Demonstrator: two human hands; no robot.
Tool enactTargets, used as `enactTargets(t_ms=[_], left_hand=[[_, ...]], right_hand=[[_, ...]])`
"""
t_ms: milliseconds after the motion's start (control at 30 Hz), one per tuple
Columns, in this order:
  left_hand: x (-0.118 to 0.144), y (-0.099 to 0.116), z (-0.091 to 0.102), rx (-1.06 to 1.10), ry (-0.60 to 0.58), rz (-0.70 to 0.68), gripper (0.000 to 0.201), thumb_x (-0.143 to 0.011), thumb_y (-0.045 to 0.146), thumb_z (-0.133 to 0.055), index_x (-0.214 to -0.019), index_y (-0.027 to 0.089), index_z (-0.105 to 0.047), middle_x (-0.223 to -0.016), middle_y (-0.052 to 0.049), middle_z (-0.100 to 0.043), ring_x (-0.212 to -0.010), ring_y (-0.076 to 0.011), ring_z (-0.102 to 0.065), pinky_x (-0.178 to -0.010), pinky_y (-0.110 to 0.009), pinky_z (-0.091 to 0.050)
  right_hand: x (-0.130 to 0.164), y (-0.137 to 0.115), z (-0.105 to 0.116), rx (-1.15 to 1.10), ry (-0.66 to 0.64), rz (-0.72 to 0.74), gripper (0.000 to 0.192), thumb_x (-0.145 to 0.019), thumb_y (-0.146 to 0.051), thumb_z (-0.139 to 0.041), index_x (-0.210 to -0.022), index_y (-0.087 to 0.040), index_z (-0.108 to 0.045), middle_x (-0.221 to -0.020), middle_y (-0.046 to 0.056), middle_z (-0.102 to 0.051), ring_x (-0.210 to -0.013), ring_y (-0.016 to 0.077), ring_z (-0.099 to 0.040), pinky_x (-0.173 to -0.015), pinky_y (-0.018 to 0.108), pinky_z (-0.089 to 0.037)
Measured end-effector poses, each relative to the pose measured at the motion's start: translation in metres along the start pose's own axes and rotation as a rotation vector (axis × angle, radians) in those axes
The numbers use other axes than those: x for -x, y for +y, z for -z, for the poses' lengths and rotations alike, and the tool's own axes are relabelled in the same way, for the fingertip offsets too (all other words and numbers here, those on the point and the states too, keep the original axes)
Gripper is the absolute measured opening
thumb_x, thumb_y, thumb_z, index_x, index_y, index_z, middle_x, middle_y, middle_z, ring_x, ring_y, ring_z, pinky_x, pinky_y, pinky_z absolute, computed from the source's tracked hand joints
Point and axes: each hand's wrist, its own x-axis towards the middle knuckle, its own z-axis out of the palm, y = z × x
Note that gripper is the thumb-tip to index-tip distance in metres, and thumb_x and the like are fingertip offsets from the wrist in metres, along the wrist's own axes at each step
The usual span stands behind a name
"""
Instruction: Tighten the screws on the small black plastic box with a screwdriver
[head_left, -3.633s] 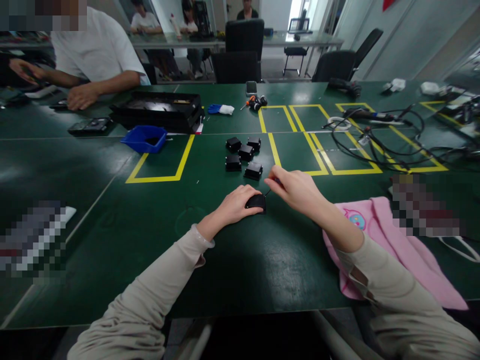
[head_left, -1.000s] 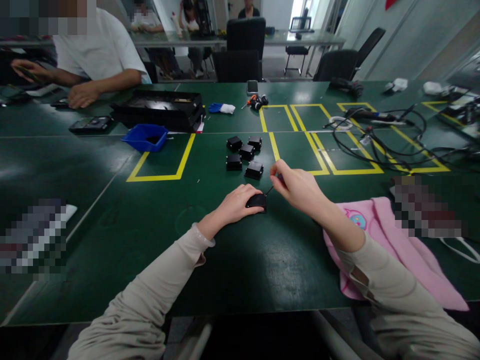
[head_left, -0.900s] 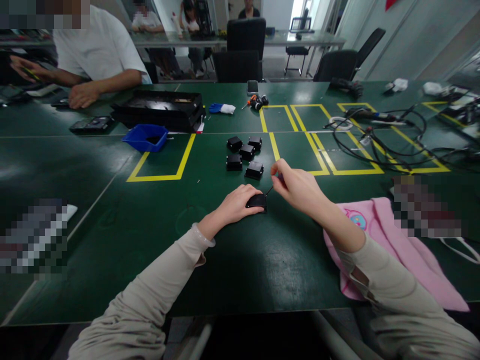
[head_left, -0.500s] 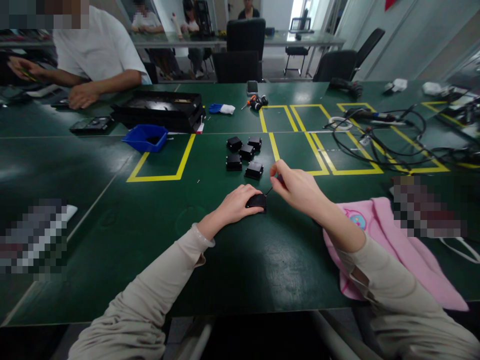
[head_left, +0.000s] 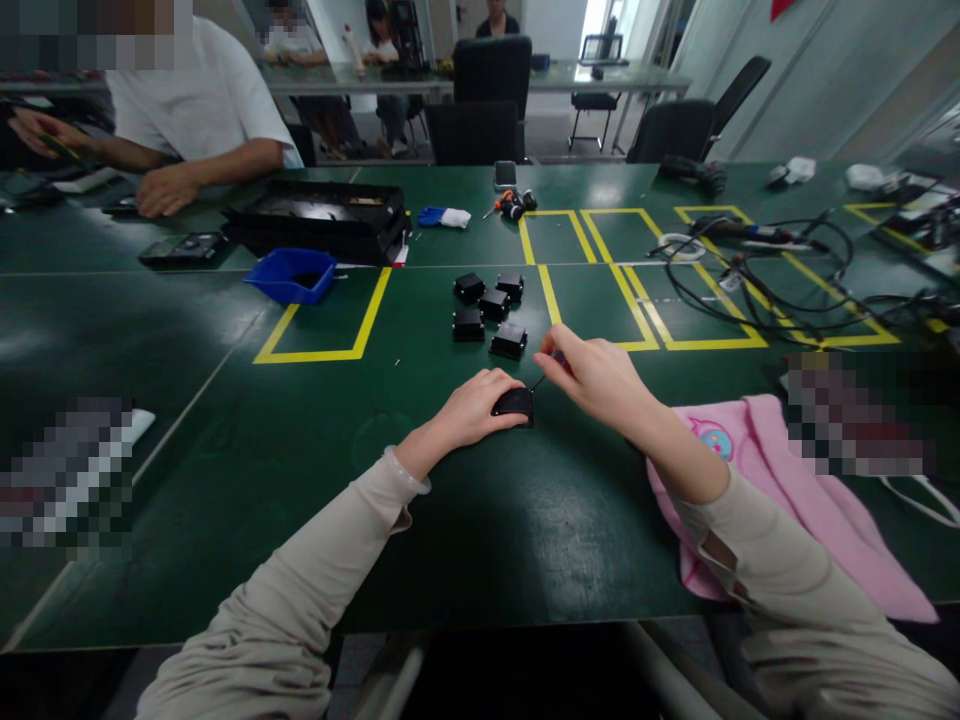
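Observation:
A small black plastic box [head_left: 516,403] lies on the green table [head_left: 480,520] in front of me. My left hand [head_left: 471,408] rests over it and holds it down. My right hand [head_left: 592,378] is closed on a small screwdriver [head_left: 541,378] whose thin shaft slants down to the box's far right corner. Just beyond, several more black boxes [head_left: 489,312] sit in a loose group beside a yellow taped line.
A blue bin [head_left: 291,275] and a black tray [head_left: 319,220] stand at the back left, where another person [head_left: 180,110] sits. Tangled cables [head_left: 757,275] spread across the right. A pink cloth [head_left: 780,490] lies under my right forearm. More screwdrivers [head_left: 512,205] lie far back.
My right hand has twisted slightly on the screwdriver, its fingers shifting a little left. The left hand and the box have stayed put.

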Motion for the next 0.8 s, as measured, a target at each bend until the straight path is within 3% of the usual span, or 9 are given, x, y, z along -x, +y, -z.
enactTargets(t_ms=[200, 400, 600, 800], left_hand=[[0.0, 0.0001, 0.0002, -0.001, -0.004, 0.003, 0.039, -0.086, 0.045, -0.064, -0.116, 0.021, -0.055, -0.112, -0.007, -0.058, -0.104, -0.0235, -0.054, -0.09, -0.036, -0.045], [-0.0001, 0.0007, 0.0011, -0.012, -0.009, 0.006, 0.04, -0.086, 0.044, -0.064, -0.117, 0.021, -0.055, -0.113, -0.006, -0.058, -0.103, -0.0231, -0.053, -0.089, -0.035, -0.045], [0.0002, 0.0004, 0.001, -0.004, -0.009, 0.007, 0.039, -0.086, 0.045, -0.064, -0.117, 0.021, -0.055, -0.113, -0.006, -0.058, -0.103, -0.0229, -0.053, -0.089, -0.035, -0.045], [0.0003, 0.0007, 0.001, -0.011, -0.009, 0.005, 0.04, -0.086, 0.045, -0.063, -0.117, 0.021, -0.055, -0.113, -0.006, -0.058, -0.103, -0.0231, -0.053, -0.089, -0.035, -0.046]], right_hand=[[0.0004, -0.0006, 0.0002, -0.035, 0.01, -0.003, 0.025, -0.094, -0.034, -0.036, -0.108, -0.019, -0.051, -0.075, 0.002, -0.065, -0.062, 0.0158, -0.056, -0.057, 0.026, -0.026], [0.0006, -0.0007, 0.0006, 0.001, 0.001, -0.001, 0.031, -0.096, -0.043, -0.034, -0.099, -0.02, -0.054, -0.071, 0.002, -0.063, -0.061, 0.0162, -0.055, -0.056, 0.027, -0.024], [0.0011, -0.0018, 0.0014, -0.031, 0.008, 0.001, 0.023, -0.094, -0.033, -0.036, -0.106, -0.019, -0.051, -0.075, 0.001, -0.064, -0.062, 0.0158, -0.056, -0.056, 0.027, -0.025], [0.0008, 0.0003, -0.0006, -0.017, 0.007, 0.022, 0.032, -0.096, -0.045, -0.033, -0.098, -0.02, -0.054, -0.071, 0.001, -0.063, -0.059, 0.0152, -0.054, -0.055, 0.027, -0.023]])
